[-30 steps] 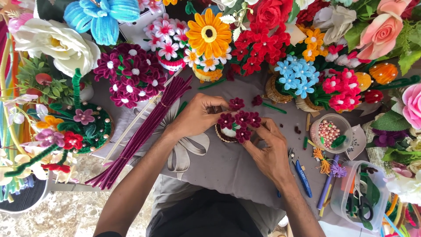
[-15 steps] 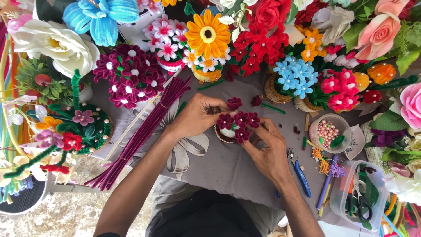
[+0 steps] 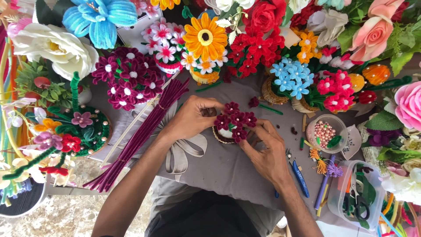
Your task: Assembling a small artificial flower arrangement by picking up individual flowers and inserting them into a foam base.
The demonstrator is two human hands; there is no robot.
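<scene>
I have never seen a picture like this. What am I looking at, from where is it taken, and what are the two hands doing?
The camera sits on a person's head and looks down at their own bare hands over a grey cloth. The left hand and the right hand both touch a small pot of dark red flowers made of fuzzy wire. Beside the left arm lies a bundle of dark red wire stems. By the right hand stand a bowl of beads and a clear box with scissors. Many finished craft flowers surround everything.
</scene>
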